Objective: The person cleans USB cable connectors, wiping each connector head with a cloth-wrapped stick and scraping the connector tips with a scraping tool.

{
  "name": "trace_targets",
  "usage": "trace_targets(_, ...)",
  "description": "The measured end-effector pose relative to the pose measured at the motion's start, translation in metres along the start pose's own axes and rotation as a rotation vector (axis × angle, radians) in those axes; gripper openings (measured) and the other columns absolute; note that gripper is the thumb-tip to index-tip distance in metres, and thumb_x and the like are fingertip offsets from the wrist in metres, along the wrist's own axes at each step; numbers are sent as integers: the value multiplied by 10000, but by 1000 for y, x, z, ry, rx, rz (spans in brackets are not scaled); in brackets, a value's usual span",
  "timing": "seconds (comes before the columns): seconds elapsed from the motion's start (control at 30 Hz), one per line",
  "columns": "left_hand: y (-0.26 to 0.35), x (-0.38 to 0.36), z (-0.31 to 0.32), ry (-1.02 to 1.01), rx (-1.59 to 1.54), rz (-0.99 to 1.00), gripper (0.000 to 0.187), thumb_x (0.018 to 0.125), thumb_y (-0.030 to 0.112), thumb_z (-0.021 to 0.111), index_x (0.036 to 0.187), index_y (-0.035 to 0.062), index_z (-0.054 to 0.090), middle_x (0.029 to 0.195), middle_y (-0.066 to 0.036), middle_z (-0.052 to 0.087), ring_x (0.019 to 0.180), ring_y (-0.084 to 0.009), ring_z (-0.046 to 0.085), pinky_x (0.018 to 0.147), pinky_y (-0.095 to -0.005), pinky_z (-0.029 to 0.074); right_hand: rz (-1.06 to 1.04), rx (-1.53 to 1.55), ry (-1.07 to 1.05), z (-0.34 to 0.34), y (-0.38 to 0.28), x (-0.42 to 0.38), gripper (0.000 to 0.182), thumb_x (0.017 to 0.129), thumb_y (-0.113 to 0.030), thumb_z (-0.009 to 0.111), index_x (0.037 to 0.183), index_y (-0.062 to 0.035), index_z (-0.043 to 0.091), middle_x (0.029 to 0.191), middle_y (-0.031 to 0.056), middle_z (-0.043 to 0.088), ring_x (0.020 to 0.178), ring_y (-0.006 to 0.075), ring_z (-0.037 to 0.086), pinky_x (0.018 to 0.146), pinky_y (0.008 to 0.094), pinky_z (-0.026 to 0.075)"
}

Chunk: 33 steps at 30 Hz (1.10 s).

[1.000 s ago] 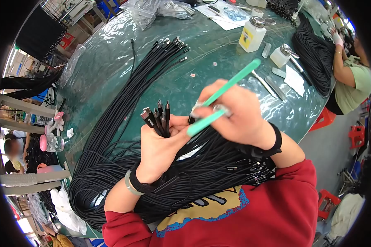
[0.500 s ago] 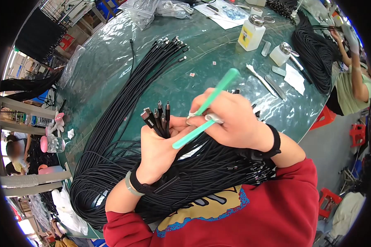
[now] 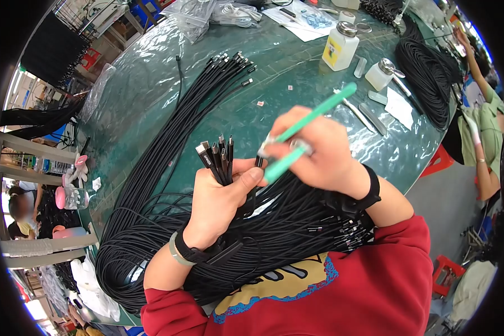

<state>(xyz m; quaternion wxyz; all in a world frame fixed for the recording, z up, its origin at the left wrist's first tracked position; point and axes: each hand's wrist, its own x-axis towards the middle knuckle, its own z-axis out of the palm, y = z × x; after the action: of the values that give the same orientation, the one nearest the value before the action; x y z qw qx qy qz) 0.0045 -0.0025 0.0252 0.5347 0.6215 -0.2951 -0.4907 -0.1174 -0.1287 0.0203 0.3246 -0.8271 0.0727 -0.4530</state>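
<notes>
My left hand (image 3: 214, 201) is closed around several black USB cables (image 3: 215, 159), their plugs standing up above the fist. Between its thumb and forefinger a single cable plug (image 3: 259, 161) points upward. My right hand (image 3: 319, 147) grips a pair of green sticks (image 3: 319, 113) with white wrapping at their ends, somewhat blurred by motion. One white end is right at the tip of that single plug. The lower green stick overlaps my left fingertips in this view. Beneath both hands lies a large looped bundle of black cables (image 3: 151, 221).
On the green table (image 3: 218, 120) stand a bottle with a yellow label (image 3: 340, 47) and a smaller white bottle (image 3: 379, 75). Near them lie a white paper (image 3: 399, 107) and slim tools (image 3: 373, 119). A coiled cable bundle (image 3: 425, 73) and another person (image 3: 487, 129) are at right.
My right hand and the green sticks have shifted slightly, the upper stick swinging right. The single plug now shows between my left thumb and forefinger. At right, the other person has changed posture.
</notes>
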Motion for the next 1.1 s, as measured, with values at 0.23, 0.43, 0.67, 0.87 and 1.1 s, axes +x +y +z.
trace_targets(0.23,4,2,-3,-74,-176,-67,188,839,124,495,901,-37,569,600,3,520,409,-6,279,380,-162,215,59,32,30,-3,7,1,143,680,-27,650,786,-36,554,687,60,553,559,158,530,488,249,400)
trace_targets(0.43,-4,12,-17,-230,-455,-143,203,857,177,447,823,-4,532,536,25,413,392,-16,255,369,-169,204,99,114,2,-1,8,-2,158,669,-6,658,787,-23,554,696,63,559,568,149,521,487,238,389)
trace_targets(0.67,-12,17,-22,-484,-650,-243,216,852,190,453,787,-8,507,535,29,389,395,-12,258,364,-165,206,-104,142,-7,4,12,-2,182,644,-2,677,780,-15,556,699,66,560,573,164,521,485,247,385)
trace_targets(0.87,-10,15,-20,-464,-665,-243,216,858,179,441,792,-18,501,529,33,378,394,-11,258,361,-160,207,-48,130,8,-3,6,0,186,638,0,679,778,-17,557,699,76,561,581,172,527,491,257,394)
trace_targets(1.1,-11,14,-22,-523,-686,-219,224,863,183,433,790,-19,498,529,34,371,398,-10,258,362,-156,205,-131,211,-99,0,2,-2,204,634,8,683,788,-12,552,709,71,559,587,160,524,497,252,393)
